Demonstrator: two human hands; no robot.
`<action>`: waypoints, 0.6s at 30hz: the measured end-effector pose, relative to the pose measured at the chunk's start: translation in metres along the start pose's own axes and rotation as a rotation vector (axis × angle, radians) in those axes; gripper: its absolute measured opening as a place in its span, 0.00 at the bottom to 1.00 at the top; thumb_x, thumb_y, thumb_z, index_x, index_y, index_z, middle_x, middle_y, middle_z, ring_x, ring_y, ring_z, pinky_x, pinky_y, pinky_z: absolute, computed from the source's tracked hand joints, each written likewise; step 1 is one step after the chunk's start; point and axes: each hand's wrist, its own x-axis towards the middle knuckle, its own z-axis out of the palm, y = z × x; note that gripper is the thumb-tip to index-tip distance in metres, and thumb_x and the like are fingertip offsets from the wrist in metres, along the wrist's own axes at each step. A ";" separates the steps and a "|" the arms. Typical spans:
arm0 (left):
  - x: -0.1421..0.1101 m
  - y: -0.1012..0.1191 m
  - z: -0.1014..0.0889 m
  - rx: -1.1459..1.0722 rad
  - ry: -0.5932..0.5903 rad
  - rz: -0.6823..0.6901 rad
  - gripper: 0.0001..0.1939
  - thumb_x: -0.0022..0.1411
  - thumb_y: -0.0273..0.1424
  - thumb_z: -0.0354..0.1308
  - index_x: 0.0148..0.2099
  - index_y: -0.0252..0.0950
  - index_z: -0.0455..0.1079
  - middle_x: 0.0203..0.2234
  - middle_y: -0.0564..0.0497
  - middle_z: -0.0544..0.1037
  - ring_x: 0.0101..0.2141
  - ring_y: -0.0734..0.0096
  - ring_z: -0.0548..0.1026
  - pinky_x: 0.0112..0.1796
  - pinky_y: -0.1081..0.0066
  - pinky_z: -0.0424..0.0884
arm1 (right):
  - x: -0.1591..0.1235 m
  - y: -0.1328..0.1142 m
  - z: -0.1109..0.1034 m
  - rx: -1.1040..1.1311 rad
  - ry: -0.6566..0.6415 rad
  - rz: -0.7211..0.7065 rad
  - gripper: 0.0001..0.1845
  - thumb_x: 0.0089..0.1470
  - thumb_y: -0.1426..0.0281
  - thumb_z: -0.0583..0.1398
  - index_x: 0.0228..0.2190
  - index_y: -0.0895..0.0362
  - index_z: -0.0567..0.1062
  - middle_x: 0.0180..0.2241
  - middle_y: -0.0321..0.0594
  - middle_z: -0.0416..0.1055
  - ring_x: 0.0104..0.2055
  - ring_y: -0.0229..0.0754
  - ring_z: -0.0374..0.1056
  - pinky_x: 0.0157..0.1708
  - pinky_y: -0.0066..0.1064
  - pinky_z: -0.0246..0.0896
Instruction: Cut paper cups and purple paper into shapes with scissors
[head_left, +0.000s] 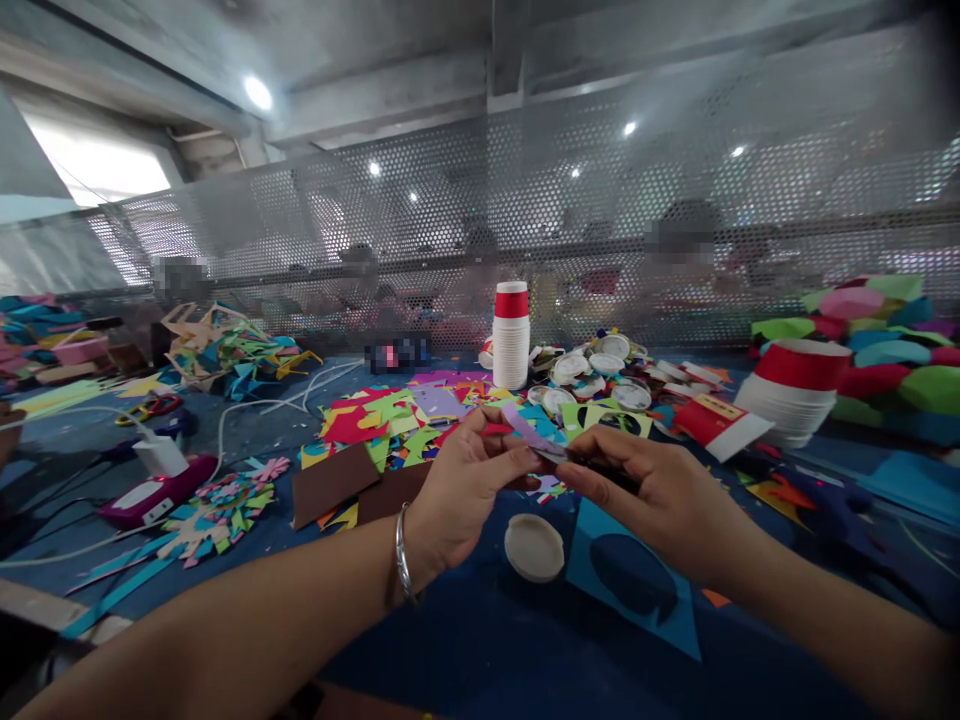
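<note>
My left hand (461,490), with a silver bangle on the wrist, pinches a small purple paper strip (529,432) above the blue table. My right hand (649,490) is closed round a dark tool, likely scissors (600,468), whose tip meets the strip. Both hands hover over a white round lid (533,547) and a light blue paper sheet (637,580) with a round hole cut out of it. Brown paper pieces (337,480) lie to the left of my left hand.
Colourful paper scraps (390,415) cover the table middle. A stack of red-and-white cups (511,335) stands behind, another stack (795,385) at right, with several white lids (592,375) between. A glue gun on a pink stand (154,480) sits left. A perforated screen (525,220) closes the back.
</note>
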 end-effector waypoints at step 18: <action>-0.001 -0.003 0.003 0.036 0.048 0.098 0.16 0.54 0.25 0.67 0.41 0.35 0.65 0.24 0.56 0.76 0.27 0.79 0.71 0.33 0.76 0.64 | 0.001 -0.003 0.001 0.023 -0.004 0.041 0.19 0.62 0.51 0.54 0.32 0.54 0.70 0.24 0.33 0.63 0.25 0.37 0.58 0.24 0.30 0.52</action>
